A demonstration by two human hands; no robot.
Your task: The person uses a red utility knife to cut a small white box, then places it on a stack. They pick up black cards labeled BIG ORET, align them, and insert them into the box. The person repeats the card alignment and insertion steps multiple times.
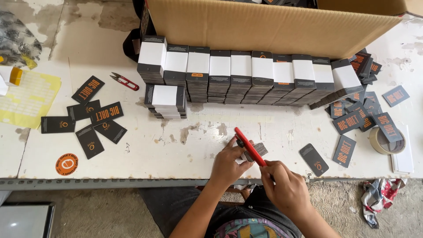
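**A:** Going left to right: yellow sheet (27,98) at the far left of the bench (145,154), then loose black cards (90,115), an orange round sticker (66,164) near the front edge and red snips (125,81) further back. Then the long row of banded stacks (246,72) against the cardboard box (273,24), with one short banded stack (166,100) out in front.

**B:** And the hands?

**A:** Front centre. Left hand (228,164) has its fingers curled round a small card stack (257,150), pinning it to the bench. Right hand (282,187) is closed on a red tool (250,146), looks like a cutter or clip, lying slantwise across the stack. Can't see how its tip sits.

**B:** So which step?

**A:** My guess is he's wrapping or trimming a band on that stack, mid-way. The next move would need the left grip kept tight so the cards don't fan out, and the tool run straight.

**B:** Anything in the way?

**A:** Not much. One card (313,159) lies just right of the hands, then a messy card pile (361,110), a tape roll (387,141) and a rag (382,194) hanging off the edge. Space ahead is open.
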